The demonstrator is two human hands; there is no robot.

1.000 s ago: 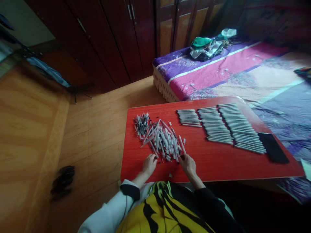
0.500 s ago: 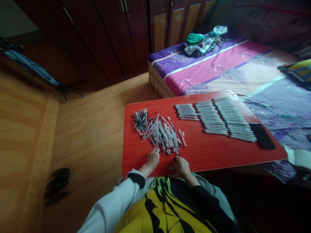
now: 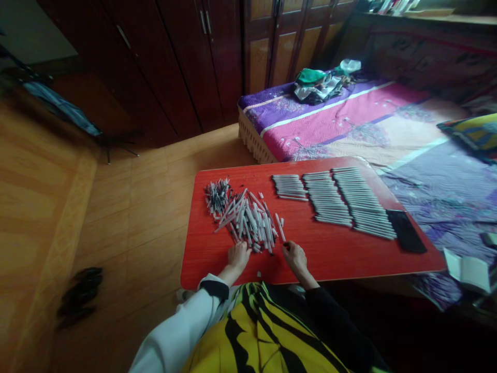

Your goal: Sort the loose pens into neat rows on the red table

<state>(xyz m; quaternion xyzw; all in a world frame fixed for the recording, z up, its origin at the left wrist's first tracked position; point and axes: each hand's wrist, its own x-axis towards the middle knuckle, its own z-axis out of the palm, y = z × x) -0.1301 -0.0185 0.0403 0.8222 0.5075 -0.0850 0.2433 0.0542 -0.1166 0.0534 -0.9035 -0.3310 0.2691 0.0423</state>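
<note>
A low red table (image 3: 330,254) carries a loose heap of white pen barrels and small parts (image 3: 248,217), with a darker bunch of thin refills (image 3: 216,196) at its far left. My left hand (image 3: 237,256) rests at the heap's near edge, fingers curled onto the pieces. My right hand (image 3: 294,255) sits just right of the heap, fingers bent near a single white barrel (image 3: 280,227). What either hand grips is too small to make out. Three neat rows of finished pens (image 3: 341,202) lie to the right.
A black phone (image 3: 406,231) lies at the right end of the rows. A mattress with a purple and pink cover (image 3: 349,119) lies behind the table, dark wooden wardrobes (image 3: 186,62) beyond. Dark sandals (image 3: 79,295) are on the wood floor at left. A white booklet (image 3: 468,272) is at right.
The camera view shifted slightly. Both hands stayed at the near edge of the heap; my right hand moved a little away from my body toward the lone barrel.
</note>
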